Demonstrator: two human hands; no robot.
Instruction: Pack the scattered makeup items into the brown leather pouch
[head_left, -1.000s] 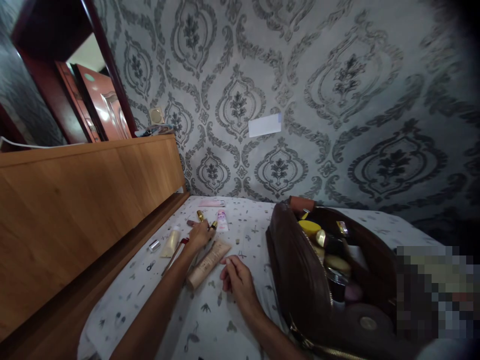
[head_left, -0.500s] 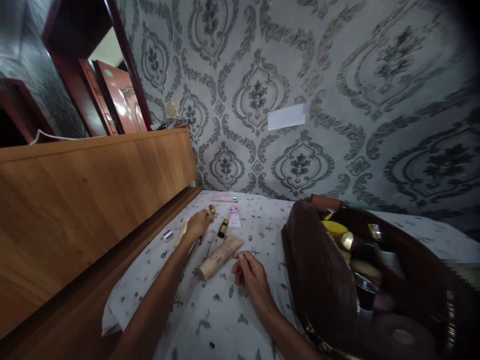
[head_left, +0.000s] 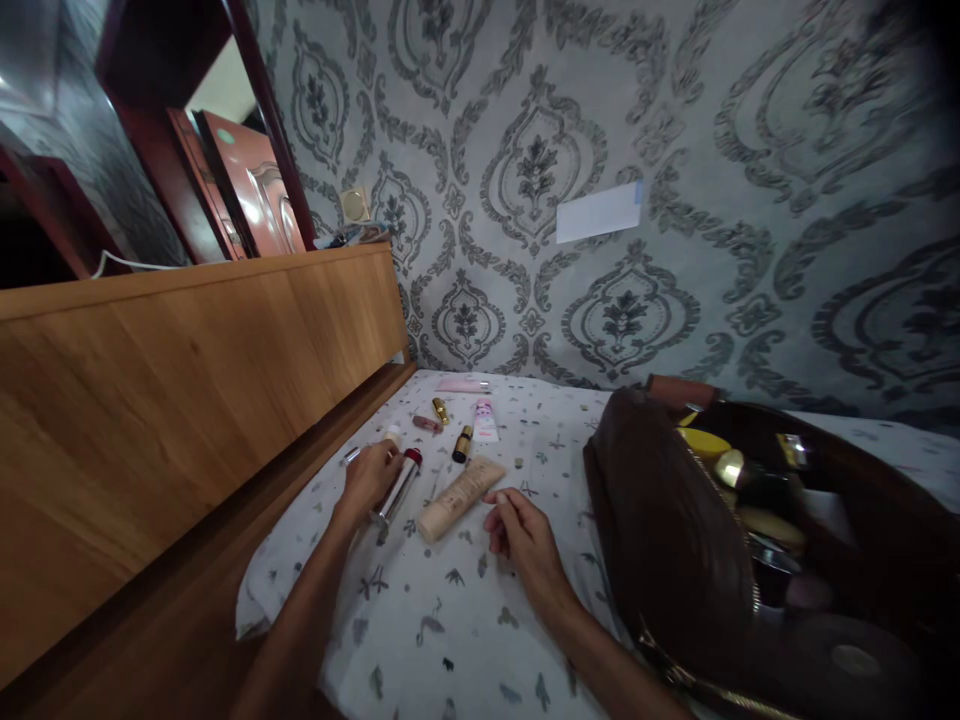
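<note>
My left hand (head_left: 370,476) is low over the cloth at the left, its fingers curled down. What they hold, if anything, is hidden; a white-capped item (head_left: 393,433) shows just past them. Close by its right side lies a silver tube with a dark red end (head_left: 399,488). A small silver cap (head_left: 350,455) sits at its left. My right hand (head_left: 526,545) rests with loosely bent fingers slightly apart, nothing visible in them. Its fingertips are near a beige squeeze tube (head_left: 460,498). Farther back are a small dark bottle (head_left: 463,444), a pinkish-brown tube (head_left: 427,424) and a gold tube (head_left: 440,410).
An open brown bag (head_left: 637,510) full of cosmetics, with a yellow round item (head_left: 703,442), stands at the right. Two pink tubes, one small (head_left: 485,420) and one long (head_left: 462,385), lie toward the wall. A wooden board (head_left: 210,350) borders the patterned cloth (head_left: 420,610) on the left.
My left hand has drawn back to the left, uncovering the pinkish-brown tube and the silver tube. My right hand stays by the beige tube. The view has shifted slightly.
</note>
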